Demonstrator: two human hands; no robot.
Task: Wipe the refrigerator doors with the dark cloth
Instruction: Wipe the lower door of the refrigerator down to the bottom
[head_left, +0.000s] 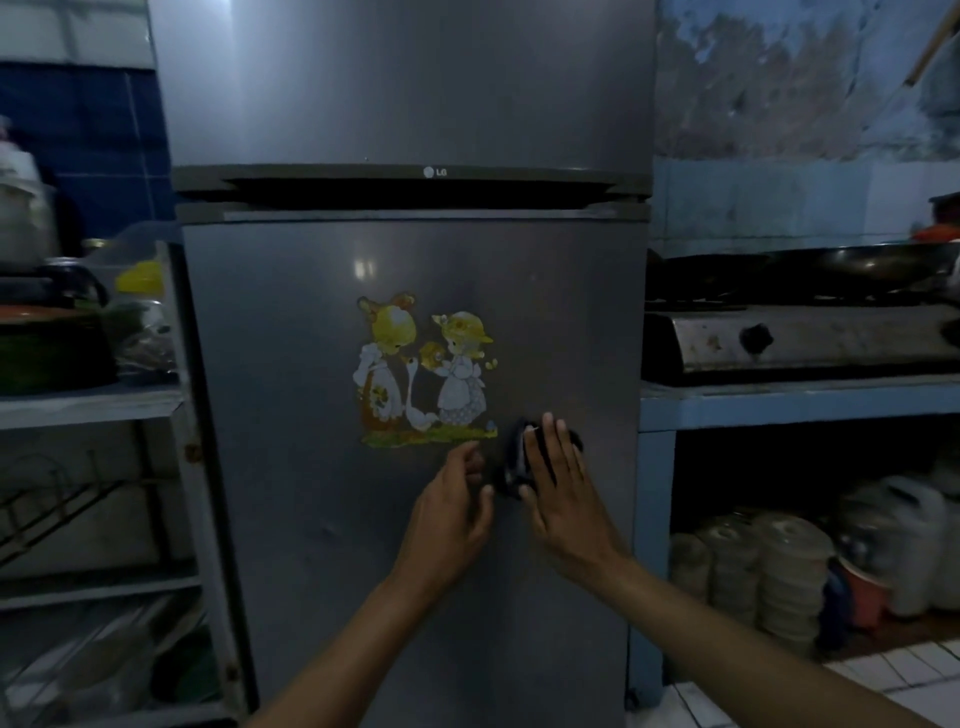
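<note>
Head view, left to right: the left hand hovers with loosely curled fingers, holding nothing, at seven o'clock from the yellow cartoon children sticker. At its three o'clock, the right hand presses the crumpled dark cloth flat-fingered against the grey metal lower refrigerator door. Judging by position, wiping is midway; the upper freezer door at twelve o'clock seems still to do.

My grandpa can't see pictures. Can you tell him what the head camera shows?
A right hand presses a dark cloth flat against the lower fridge door, just below a cartoon sticker. The left hand hovers beside the cloth. A stove sits to the right.
</note>
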